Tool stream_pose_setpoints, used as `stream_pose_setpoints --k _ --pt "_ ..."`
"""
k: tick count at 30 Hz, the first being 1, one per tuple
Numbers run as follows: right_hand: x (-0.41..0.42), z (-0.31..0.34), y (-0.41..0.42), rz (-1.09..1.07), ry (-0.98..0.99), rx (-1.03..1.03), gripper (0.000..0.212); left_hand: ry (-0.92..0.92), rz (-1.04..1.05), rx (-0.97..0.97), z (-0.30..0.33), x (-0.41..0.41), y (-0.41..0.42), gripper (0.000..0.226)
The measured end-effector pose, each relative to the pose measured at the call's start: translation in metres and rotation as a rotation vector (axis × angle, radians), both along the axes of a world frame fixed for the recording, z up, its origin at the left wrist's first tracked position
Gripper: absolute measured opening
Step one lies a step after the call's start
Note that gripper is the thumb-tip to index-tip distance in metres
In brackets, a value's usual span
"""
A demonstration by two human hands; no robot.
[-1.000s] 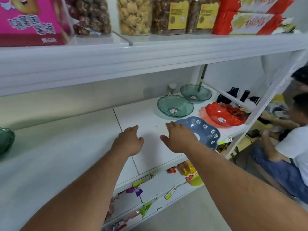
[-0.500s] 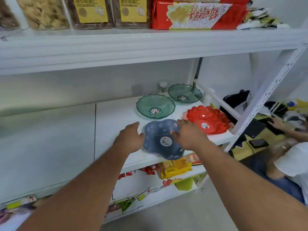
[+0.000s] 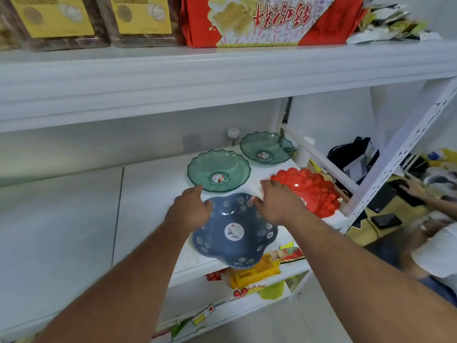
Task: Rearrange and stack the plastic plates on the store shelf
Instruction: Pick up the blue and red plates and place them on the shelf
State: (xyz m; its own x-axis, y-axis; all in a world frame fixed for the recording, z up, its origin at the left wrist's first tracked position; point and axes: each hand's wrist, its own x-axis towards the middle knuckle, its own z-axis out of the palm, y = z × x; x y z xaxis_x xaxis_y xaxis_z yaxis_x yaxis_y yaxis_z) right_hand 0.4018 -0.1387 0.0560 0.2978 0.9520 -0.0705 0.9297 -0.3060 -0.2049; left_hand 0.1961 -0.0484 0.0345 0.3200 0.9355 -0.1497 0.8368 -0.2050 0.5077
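A blue flower-shaped plate (image 3: 235,231) with white daisies lies at the front of the white shelf (image 3: 148,194), its near rim hanging over the shelf edge. My left hand (image 3: 190,210) grips its left far rim and my right hand (image 3: 279,205) grips its right far rim. Behind it stands a clear green plate (image 3: 218,170), with a second green plate (image 3: 267,149) further back to the right. A red scalloped plate (image 3: 316,191) sits to the right, partly behind my right hand.
The upper shelf (image 3: 222,70) carries snack boxes and a red package (image 3: 259,21). A white perforated post (image 3: 395,157) bounds the shelf on the right. Another person (image 3: 432,243) sits beyond it. Snack packets (image 3: 254,271) fill the lower shelf. A small white bottle (image 3: 233,134) stands at the back.
My view shifted right along the shelf. Both hands moved from the bare shelf to the blue plate and closed on its rim; the plate has slid toward the front edge.
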Motion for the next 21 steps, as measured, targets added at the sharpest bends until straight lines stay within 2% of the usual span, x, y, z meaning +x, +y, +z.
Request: stream_pose_setpoints --k 8,15,21 --pt "0.035 -0.003 0.025 -0.053 -0.032 -0.009 0.058 0.003 0.005 -0.046 -0.010 0.025 0.027 0.065" --pt "0.070 -0.009 0.048 -0.051 -0.017 0.035 0.050 0.006 0.081 -0.056 -0.014 0.048 0.043 0.064" --pt "0.103 -0.014 0.077 -0.110 0.149 0.054 0.049 -0.026 0.229 -0.074 -0.017 0.067 0.058 0.063"
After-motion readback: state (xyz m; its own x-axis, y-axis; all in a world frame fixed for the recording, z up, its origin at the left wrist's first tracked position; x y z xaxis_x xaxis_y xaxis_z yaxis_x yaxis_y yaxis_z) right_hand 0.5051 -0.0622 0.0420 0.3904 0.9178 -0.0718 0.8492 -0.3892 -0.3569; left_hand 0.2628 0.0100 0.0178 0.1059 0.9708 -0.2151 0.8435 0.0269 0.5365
